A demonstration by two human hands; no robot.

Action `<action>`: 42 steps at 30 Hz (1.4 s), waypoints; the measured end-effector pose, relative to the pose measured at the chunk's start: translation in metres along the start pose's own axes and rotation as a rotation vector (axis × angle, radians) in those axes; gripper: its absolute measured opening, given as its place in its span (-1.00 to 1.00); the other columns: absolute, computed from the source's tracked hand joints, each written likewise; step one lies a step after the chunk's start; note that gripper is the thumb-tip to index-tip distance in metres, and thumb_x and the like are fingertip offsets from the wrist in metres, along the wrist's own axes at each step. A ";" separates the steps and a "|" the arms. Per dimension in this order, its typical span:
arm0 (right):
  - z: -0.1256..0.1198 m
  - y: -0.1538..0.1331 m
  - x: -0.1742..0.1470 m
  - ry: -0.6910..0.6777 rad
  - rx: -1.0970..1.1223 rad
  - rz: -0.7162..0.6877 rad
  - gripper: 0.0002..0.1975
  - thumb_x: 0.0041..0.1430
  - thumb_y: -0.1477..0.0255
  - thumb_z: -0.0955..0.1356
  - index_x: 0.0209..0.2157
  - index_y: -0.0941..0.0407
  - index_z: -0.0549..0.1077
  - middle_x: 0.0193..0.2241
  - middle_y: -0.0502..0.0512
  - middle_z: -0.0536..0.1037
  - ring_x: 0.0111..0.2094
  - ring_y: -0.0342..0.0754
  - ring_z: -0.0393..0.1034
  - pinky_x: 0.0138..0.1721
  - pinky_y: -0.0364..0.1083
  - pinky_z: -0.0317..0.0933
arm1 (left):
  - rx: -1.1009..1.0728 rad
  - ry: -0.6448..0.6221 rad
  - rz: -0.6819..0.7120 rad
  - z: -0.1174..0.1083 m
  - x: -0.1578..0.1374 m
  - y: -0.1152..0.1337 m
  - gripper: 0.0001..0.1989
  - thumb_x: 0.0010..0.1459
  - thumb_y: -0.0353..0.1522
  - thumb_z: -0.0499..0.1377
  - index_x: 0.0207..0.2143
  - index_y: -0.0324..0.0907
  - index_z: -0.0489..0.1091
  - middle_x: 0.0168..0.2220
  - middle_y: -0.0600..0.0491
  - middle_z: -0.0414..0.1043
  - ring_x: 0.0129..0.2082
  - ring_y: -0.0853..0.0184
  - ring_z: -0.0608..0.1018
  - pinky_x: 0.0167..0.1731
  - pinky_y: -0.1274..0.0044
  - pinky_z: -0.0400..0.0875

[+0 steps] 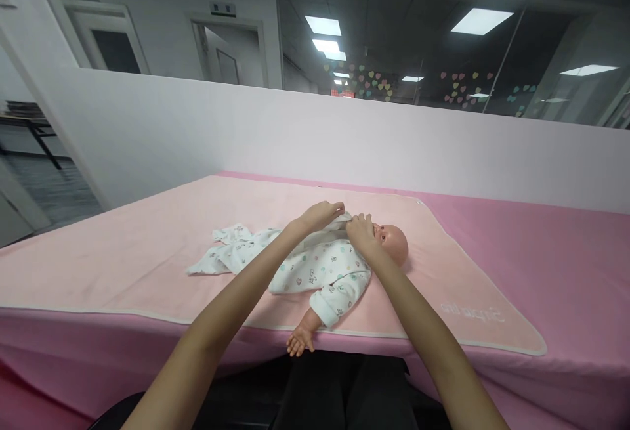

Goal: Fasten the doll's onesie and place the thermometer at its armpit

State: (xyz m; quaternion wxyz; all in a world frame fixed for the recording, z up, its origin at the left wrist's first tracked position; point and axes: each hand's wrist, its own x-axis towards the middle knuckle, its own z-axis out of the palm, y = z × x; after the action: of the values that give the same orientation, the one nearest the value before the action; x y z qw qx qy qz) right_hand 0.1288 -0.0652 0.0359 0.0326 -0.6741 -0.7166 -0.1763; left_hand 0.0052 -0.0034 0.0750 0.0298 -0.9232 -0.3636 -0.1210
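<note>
A baby doll (395,243) lies on its back with its head to the right, dressed in a white printed romper (315,267). One doll arm reaches over the table's near edge, its palm showing. My left hand (322,215) pinches the edge of the romper at the chest and lifts it a little. Close by, near the doll's chin, my right hand (361,232) has its fingers closed on the romper's neckline. The doll's mouth and neck are partly hidden behind my right hand. Both romper legs lie flat toward the left.
A peach mat (162,239) with a pale border lies under the doll, over a pink tablecloth (566,272). Behind the table stands a low white wall (295,134) topped with glass. My dark-clad legs (344,390) are below the near edge.
</note>
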 end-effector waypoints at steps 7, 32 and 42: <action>-0.009 0.008 -0.022 0.126 -0.053 -0.031 -0.71 0.02 0.71 0.18 -0.26 0.21 0.40 -0.32 0.26 0.50 -0.23 0.09 0.32 -0.09 0.05 -0.05 | 0.060 0.089 0.036 0.007 -0.009 0.000 -0.71 0.25 -0.27 -0.17 -0.19 -0.16 0.28 -0.31 -0.03 0.43 -0.34 0.30 0.47 -0.37 0.54 0.24; -0.077 0.063 -0.075 0.725 1.495 0.158 -0.81 -0.09 0.34 0.41 -0.38 0.12 0.52 -0.46 0.02 0.56 -0.35 -0.11 0.45 -0.16 -0.02 0.29 | 0.312 0.517 0.509 0.095 -0.073 0.038 -0.77 0.21 -0.40 -0.11 -0.48 -0.19 0.23 -0.52 0.06 0.28 -0.50 0.42 0.36 -0.56 0.54 0.13; -0.070 0.058 -0.084 0.731 1.504 0.194 -0.80 -0.11 0.33 0.42 -0.39 0.12 0.53 -0.46 0.03 0.57 -0.36 -0.08 0.46 -0.20 -0.03 0.31 | 0.249 0.729 0.534 0.094 -0.073 0.040 -0.79 0.16 -0.39 -0.01 -0.54 -0.20 0.22 -0.59 0.13 0.24 -0.59 0.48 0.32 -0.61 0.57 0.10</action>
State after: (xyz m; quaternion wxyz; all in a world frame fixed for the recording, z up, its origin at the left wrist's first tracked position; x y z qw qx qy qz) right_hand 0.1795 -0.1644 0.0896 0.7180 -0.4321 -0.5262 0.1446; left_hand -0.0002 -0.0675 -0.0322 0.2965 -0.8710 -0.0906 -0.3810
